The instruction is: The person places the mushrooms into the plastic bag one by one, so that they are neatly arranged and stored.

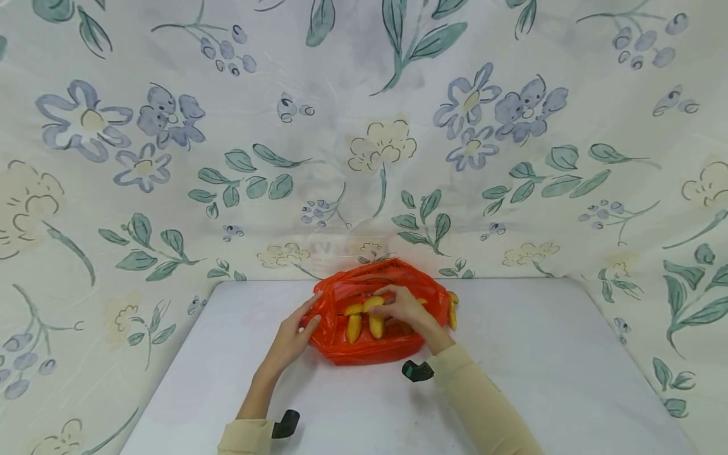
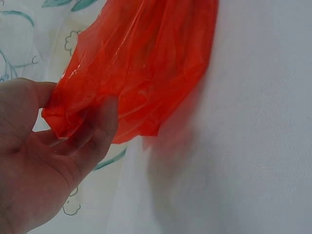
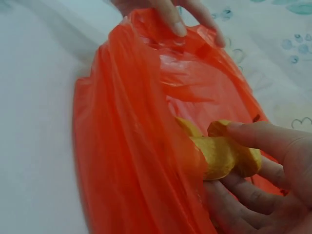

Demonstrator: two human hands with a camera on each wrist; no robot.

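A red plastic bag [image 1: 364, 354] lies on the white table with its mouth spread open. My left hand [image 1: 292, 338] holds the bag's left edge, thumb on one side and fingers on the other, as the left wrist view shows on the thin red film [image 2: 141, 63]. Reaching into the mouth, my right hand [image 1: 405, 308] grips a yellow mushroom-shaped piece [image 1: 376, 319] by its cap end. The same yellow mushroom [image 3: 222, 156] appears between thumb and fingers in the right wrist view. Another yellow mushroom [image 1: 354, 325] is just left of it inside the bag; more yellow is partly hidden behind my right hand.
One more yellow mushroom [image 1: 453, 309] is at the bag's right side. The white table [image 1: 512, 341] ends at the back against a flower-printed cloth [image 1: 341, 126]. A black wrist mount [image 1: 418, 371] juts from the right sleeve, another [image 1: 286, 424] from the left.
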